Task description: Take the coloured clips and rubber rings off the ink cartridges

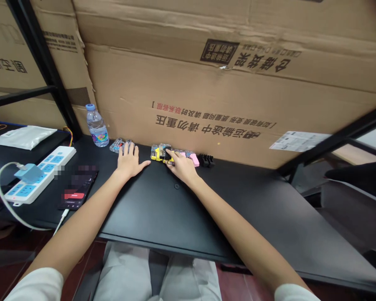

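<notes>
Two bare hands over one black tabletop (pixel 238 188). Left hand (pixel 129 161): palm down, open, four fingers and thumb spread; fingertips at clear-packed small items (pixel 116 146) at its 10 to 11 o'clock, partly covered, count unclear. Right hand (pixel 183 167): fingers on a black-and-yellow piece (pixel 157 154) at its 10 o'clock, index finger lying on the black part; cannot tell if gripping or only pressing.

Same row along the far edge: one pink piece (pixel 194 159) just beside the right hand at its 2 o'clock; a cluster of black pieces (pixel 206 160) next to that at 3 o'clock, several, exact number unclear. One small dark disc (pixel 176 186) at the right hand's 7 o'clock.

From the left hand: one capped bottle (pixel 97 127), upright, at 10 o'clock; one phone (pixel 87 184), flat, at 8 o'clock, one white connector (pixel 64 214) at its near end; one white power strip (pixel 67 154) at 9 o'clock with one blue charger (pixel 29 173) plugged in. One white packet (pixel 26 137) at the strip's 11 o'clock.

Printed cardboard (pixel 188 88) stands at 12 o'clock, one white label (pixel 297 141) on it.
</notes>
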Demonstrator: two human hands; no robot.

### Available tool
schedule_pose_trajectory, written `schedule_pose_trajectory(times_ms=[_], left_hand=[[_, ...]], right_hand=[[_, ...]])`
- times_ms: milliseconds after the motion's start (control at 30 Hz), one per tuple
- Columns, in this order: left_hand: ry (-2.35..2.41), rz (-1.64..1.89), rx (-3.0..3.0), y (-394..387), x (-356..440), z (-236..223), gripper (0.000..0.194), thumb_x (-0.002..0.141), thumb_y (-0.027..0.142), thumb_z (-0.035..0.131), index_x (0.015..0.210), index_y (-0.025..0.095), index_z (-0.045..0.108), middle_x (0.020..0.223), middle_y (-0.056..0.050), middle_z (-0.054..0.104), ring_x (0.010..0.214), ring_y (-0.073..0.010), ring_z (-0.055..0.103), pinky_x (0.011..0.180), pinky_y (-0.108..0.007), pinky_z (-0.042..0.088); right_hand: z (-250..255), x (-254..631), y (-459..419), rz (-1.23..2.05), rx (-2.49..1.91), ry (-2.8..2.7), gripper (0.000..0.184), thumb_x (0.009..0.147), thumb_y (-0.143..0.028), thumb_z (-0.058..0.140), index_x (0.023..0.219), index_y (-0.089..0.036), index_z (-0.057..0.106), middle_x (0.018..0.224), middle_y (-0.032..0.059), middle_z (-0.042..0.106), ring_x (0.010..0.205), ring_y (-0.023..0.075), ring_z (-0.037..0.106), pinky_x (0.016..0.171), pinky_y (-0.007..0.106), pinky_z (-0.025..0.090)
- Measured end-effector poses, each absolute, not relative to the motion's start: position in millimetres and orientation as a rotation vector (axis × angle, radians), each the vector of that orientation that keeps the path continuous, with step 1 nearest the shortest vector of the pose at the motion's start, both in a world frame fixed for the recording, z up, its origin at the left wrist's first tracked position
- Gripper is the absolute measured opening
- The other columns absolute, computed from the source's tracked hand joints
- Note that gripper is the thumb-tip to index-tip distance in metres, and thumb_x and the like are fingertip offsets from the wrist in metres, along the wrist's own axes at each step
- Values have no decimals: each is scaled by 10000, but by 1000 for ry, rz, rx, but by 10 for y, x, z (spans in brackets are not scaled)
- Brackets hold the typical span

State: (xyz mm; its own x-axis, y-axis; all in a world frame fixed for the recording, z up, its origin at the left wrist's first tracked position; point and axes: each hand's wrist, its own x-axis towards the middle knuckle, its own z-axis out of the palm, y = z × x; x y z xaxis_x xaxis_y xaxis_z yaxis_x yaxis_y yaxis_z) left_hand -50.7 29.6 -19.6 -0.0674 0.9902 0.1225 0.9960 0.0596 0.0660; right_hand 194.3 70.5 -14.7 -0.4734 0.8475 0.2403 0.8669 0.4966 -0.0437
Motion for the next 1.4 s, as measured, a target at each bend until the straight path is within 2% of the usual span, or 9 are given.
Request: schedule_pose_trajectory(times_ms=[167,367,533,667,800,1033,1200,1267,1400], left_hand=[[-1926,-496,-2315,248,-379,-199,821,1030,594,545,1672,102,409,1768,-219,333,1662,-436,237,1346,-614,206],[-1573,-847,-2504,211,-207,-205,736,1032,438,593,1690,203,364,1744,-158,394,1610,-377,347,1321,-556,287],[-1685,-846,-2504,263,-199,-309,746,1006,386,614,1671,154,369,1690,-202,448,1564,-393,398,1277,-565,356],[-1741,-796,-2614,316,-246,-402,707,1007,399,607,1638,147,411,1665,-210,471,1540,-387,444,1253,-550,416],[-1683,-788,-2739,337,-283,-428,644,1030,394,571,1610,143,451,1707,-197,424,1598,-354,393,1318,-517,364],[-1689,-814,-2768,343,-290,-465,665,1039,382,583,1640,158,406,1744,-209,364,1644,-352,339,1338,-527,334],[-1600,-1204,-2527,226,-200,-249,827,1004,392,684,1704,235,272,1829,-199,117,1705,-382,135,1344,-609,275],[-1458,-1330,-2511,145,-132,-119,790,1003,418,705,1685,277,332,1805,-164,249,1686,-350,230,1341,-586,300],[-1148,-1315,-2715,22,5,14,302,1037,309,677,1338,296,697,1410,-71,742,1417,-274,627,1318,-553,332]], right_hand=[[-160,1961,716,-189,-1393,-2559,556,1062,-264,560,1615,-220,528,1537,173,654,1226,344,738,871,438,640],[-192,2098,739,-261,-1293,-2546,475,998,-114,527,1441,-209,667,1524,140,678,1122,300,773,847,388,609],[-184,2100,730,-195,-1283,-2518,487,1063,-251,515,1543,-200,586,1553,159,650,1207,317,744,890,400,609],[-175,1985,767,-131,-1359,-2522,683,1044,-360,595,1677,-174,420,1561,186,635,1222,362,734,915,450,620],[-178,1904,830,-129,-1407,-2533,694,1021,-321,629,1672,-168,441,1495,181,687,1205,378,741,956,470,608],[-179,1960,848,-163,-1332,-2449,517,1104,-353,500,1585,-175,566,1508,173,683,1207,348,748,914,426,618],[-122,2164,642,-182,-1182,-2344,470,1131,-370,473,1543,-184,602,1470,169,714,1218,322,749,949,413,610],[-118,2273,484,-156,-1092,-2378,463,1139,-397,464,1520,-186,620,1437,168,736,1217,312,754,957,397,605],[-139,2501,215,18,-975,-2399,441,1132,-403,477,1500,-208,624,1385,151,766,1151,289,785,893,354,610]])
